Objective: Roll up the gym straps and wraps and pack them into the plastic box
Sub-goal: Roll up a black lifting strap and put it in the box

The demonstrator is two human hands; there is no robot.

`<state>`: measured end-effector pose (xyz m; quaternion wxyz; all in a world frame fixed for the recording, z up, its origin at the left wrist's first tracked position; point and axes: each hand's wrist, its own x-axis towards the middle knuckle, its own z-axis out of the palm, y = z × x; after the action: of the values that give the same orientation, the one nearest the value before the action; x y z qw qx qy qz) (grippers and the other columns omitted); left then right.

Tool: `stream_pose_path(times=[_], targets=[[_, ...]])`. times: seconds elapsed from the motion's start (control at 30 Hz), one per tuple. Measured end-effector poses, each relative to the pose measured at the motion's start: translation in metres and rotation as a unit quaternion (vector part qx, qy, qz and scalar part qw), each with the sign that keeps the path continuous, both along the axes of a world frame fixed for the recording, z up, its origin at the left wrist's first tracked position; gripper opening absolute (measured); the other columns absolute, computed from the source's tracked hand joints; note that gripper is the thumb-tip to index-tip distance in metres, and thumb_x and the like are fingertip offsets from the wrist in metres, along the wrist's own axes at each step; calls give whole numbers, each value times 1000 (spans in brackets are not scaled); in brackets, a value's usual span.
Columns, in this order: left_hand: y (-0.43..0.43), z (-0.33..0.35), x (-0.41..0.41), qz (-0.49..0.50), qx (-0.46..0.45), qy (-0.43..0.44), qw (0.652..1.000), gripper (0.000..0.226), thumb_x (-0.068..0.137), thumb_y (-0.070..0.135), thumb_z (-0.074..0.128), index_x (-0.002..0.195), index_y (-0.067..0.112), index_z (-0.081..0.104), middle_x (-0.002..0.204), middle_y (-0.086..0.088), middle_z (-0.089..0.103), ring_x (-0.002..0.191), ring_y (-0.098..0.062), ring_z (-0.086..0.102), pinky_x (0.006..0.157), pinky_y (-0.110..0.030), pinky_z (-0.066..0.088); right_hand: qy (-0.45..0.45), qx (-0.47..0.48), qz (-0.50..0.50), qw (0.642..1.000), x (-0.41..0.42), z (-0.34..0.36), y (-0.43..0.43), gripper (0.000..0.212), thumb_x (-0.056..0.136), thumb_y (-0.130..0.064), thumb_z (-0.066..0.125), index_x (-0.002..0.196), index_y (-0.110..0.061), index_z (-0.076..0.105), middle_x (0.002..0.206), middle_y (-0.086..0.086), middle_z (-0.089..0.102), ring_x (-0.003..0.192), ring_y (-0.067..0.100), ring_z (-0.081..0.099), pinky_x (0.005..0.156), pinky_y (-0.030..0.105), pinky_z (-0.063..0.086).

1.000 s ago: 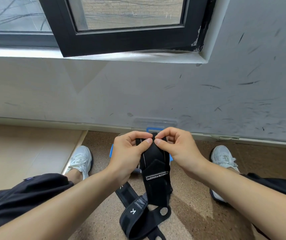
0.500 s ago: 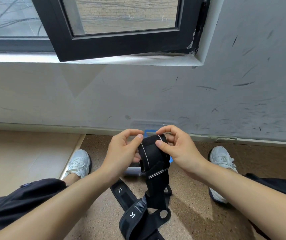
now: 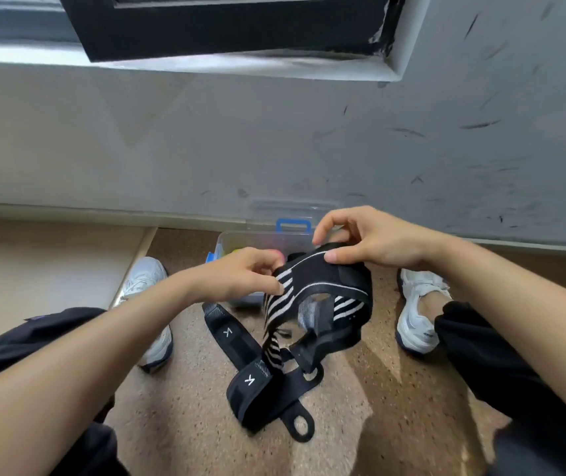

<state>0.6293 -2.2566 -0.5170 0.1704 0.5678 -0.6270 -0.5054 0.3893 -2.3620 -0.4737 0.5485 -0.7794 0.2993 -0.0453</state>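
Observation:
Both hands hold a black wrap with white stripes (image 3: 315,286) in the air above the floor. My left hand (image 3: 240,274) pinches its left edge. My right hand (image 3: 367,240) pinches its top edge with thumb and fingers. The wrap hangs loose and partly unrolled, its tail drooping downward. Under it on the floor lies a heap of black straps (image 3: 257,383) with white logos and a thumb loop. A clear plastic box (image 3: 257,240) with a blue latch stands open by the wall behind my hands, with coloured things inside.
I sit on a speckled brown floor (image 3: 360,424) with my legs spread. A white shoe (image 3: 146,281) is on the left and another white shoe (image 3: 418,304) on the right. A scuffed grey wall (image 3: 274,139) and a black window frame (image 3: 226,25) rise ahead.
The tight upright roll has come loose. The wrap now spreads sideways between my hands, showing its white stripes, and my hands have moved apart. The camera has tilted down.

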Motion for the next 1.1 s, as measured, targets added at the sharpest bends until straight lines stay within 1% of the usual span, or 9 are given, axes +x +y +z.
stream_pose_path(times=[0.13,0.2,0.3,0.43,0.6,0.7,0.8,0.93,1.1], targets=[[5,-5,12,-2,28,-46,999,18,97,9,68,81,12,60,61,19,59,59,5,53,63,-10,40,65,-65,-38,995,-18,0,-22,18,92,-6,72,108,-12,68,98,21,75,82,15,67,83,37,52],[3,-10,21,0,-12,-96,995,21,96,13,70,78,14,60,59,16,47,55,0,44,60,-15,36,97,-100,-58,989,-25,-1,-30,18,91,-10,74,107,-17,70,96,15,76,78,11,66,78,33,54],[-2,-9,32,12,-26,-133,991,19,92,19,76,82,9,63,62,8,44,59,-7,40,63,-25,36,130,-135,-65,980,-32,-5,-40,18,89,-18,77,106,-24,72,98,19,72,81,17,63,89,42,54],[-4,1,33,16,-59,-207,976,37,88,16,79,66,28,52,53,21,51,53,-1,43,62,-25,38,152,-163,-79,972,-34,-11,-43,17,90,-16,75,106,-21,71,97,9,75,89,25,71,89,38,54],[-2,11,20,85,-88,-40,992,11,91,5,75,84,11,68,65,10,59,59,-4,50,61,-17,42,164,-178,-41,969,-19,-23,-27,20,88,-18,78,107,-21,71,89,4,70,80,16,63,80,29,49],[0,13,9,97,-95,-9,991,5,91,4,73,92,0,71,70,1,66,63,-4,56,63,-16,45,84,-113,-45,989,-8,-20,-10,18,89,-22,78,106,-21,73,90,8,71,79,11,61,83,30,52],[1,13,2,140,-78,25,987,3,92,8,73,91,5,73,73,-4,68,68,-11,60,68,-24,51,25,-57,-43,997,5,-18,14,22,88,-27,78,108,-19,73,98,14,73,81,8,63,84,30,55],[1,20,-3,248,-78,108,960,3,94,9,70,92,8,72,76,-3,74,69,-11,67,63,-20,57,-12,-22,-66,998,18,-21,38,29,86,-30,81,110,-20,70,101,3,71,78,-2,60,77,18,50],[5,34,-14,370,-83,221,898,13,97,11,68,100,-2,69,84,-11,72,74,-13,72,61,-18,58,-90,-42,-132,986,27,-13,41,40,78,-26,88,111,-22,65,100,1,69,80,8,62,77,28,54]])
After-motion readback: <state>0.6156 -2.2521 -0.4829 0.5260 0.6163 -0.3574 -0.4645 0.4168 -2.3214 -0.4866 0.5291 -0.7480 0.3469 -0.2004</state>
